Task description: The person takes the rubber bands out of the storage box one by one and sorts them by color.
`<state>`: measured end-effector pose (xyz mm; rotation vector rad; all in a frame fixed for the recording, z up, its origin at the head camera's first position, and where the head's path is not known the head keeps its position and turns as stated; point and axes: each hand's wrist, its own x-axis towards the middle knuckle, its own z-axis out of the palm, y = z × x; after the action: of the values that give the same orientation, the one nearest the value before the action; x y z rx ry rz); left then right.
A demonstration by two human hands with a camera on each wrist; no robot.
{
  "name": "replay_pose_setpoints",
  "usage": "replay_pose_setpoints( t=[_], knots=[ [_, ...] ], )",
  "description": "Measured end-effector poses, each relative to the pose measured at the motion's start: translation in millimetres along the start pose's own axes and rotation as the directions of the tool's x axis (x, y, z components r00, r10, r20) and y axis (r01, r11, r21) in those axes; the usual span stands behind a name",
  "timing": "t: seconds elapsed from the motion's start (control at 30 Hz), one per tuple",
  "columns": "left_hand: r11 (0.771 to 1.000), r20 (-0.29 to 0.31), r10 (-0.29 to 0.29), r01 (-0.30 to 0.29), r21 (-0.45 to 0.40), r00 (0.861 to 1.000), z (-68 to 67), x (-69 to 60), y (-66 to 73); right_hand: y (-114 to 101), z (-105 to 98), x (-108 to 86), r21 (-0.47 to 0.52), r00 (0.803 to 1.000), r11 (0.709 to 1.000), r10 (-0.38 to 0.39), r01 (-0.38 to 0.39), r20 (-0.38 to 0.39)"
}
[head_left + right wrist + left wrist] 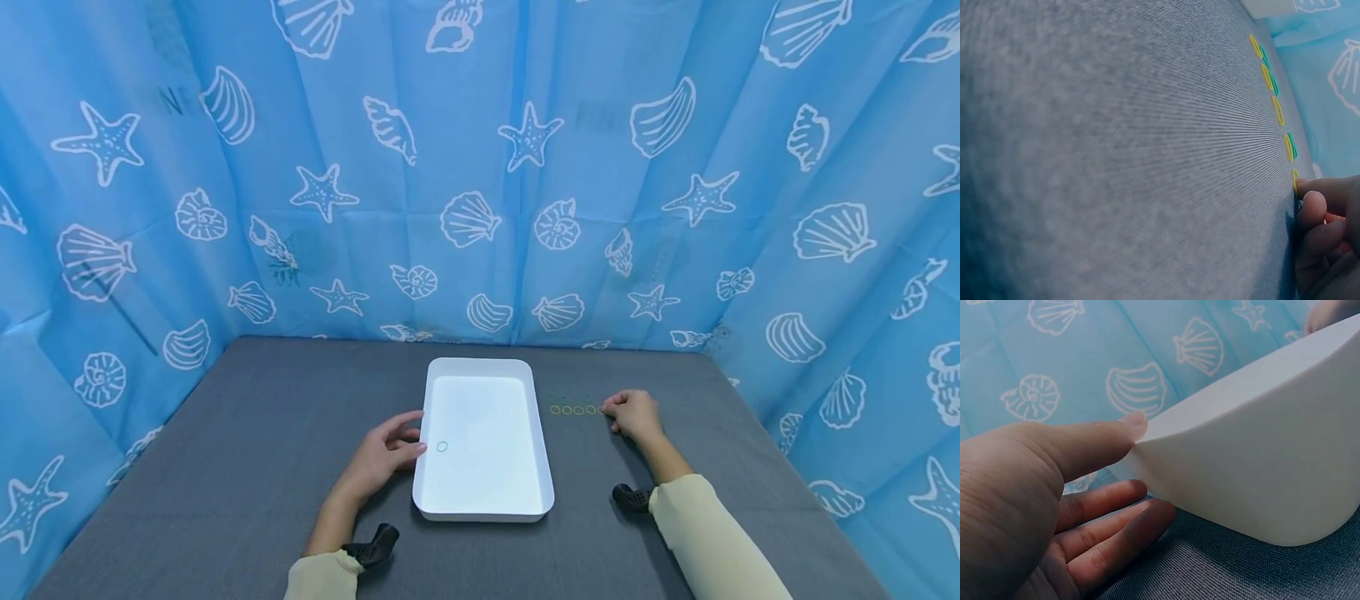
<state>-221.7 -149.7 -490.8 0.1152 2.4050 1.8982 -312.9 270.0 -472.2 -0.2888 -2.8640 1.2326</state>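
Observation:
A white rectangular tray (483, 515) lies on the grey cloth, with one thin green ring (442, 447) inside near its left wall. My left hand (382, 457) is at the tray's left side; in the left wrist view the thumb (1107, 440) touches the rim while the other fingers hang loosely beside the outer wall. To the tray's right, several thin yellow rings (567, 410) form a row, with three green rings (1292, 145) just behind. At the row's right end, my right hand (633, 412) pinches the last yellow ring (1295, 181), which is partly hidden by fingertips.
Grey cloth (300, 433) covers the table. A blue curtain (480, 275) with white shell and starfish prints hangs along the back and both sides. Each wrist wears a black device, one near the left sleeve (322, 577) and one near the right sleeve (712, 533).

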Motion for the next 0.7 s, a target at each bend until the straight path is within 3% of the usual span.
replay_pose_setpoints(
  t=[0.17, 0.47, 0.7],
  knots=[
    [1.0, 0.001, 0.006, -0.006, 0.002, 1.0, -1.2, 0.5, -0.3, -1.4, 1.1, -0.4, 0.016, 1.0, 1.0, -0.007, 0.007, -0.01],
    [1.0, 0.007, -0.001, 0.001, -0.002, 1.0, -0.9, -0.4, 1.9, 3.7, -2.5, -2.3, 0.152, 1.0, 0.988, 0.002, -0.004, 0.015],
    [1.0, 0.008, 0.01, -0.01, 0.008, 1.0, -1.3, -0.4, 2.2, -6.1, -4.2, -7.6, 0.164, 1.0, 0.986, 0.002, -0.005, 0.022]
  ],
)
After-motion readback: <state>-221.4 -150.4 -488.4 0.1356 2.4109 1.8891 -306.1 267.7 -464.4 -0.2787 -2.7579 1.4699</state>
